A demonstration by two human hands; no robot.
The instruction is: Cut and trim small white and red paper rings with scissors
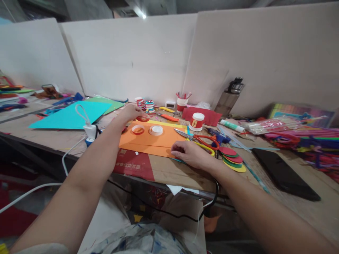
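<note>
My left hand (132, 113) reaches over the back of a stack of orange paper sheets (161, 141), its fingertips closed on a small red ring (143, 119). In front of that lies a red and white ring (138, 129), and beside it a white ring like a tape roll (155, 130). My right hand (188, 152) rests on the right front edge of the orange paper, fingers loosely bent and holding nothing. Just behind it are orange-handled scissors (196, 137) with yellow handles (208, 148) beneath. A red and white paper cup (197, 122) stands upside down further back.
Coloured paper discs (233, 159) and a black phone (284, 173) lie to the right. A glue stick (232, 125), a bottle (230, 97) and an orange cutter (169, 117) are at the back. Turquoise card (71, 114) and a white plug (90, 131) are on the left.
</note>
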